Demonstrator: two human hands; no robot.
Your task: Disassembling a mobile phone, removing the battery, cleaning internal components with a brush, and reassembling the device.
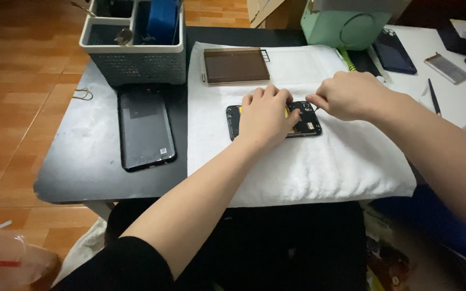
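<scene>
Hands are seen at work on an opened phone [304,119] laid on a white towel [319,161] toward the far middle of the worktop [82,161]: the left hand [265,116] is pressed flat over the phone's body, grasping nothing, while the right hand [346,96] is pinched on a thin tool [315,108] at the phone's right end. Steady downward pressure from the left hand and a shallow, controlled tool angle are judged advisable. A second dark phone [145,129] and a grey organiser basket [136,48] are noted near the left edge.
</scene>
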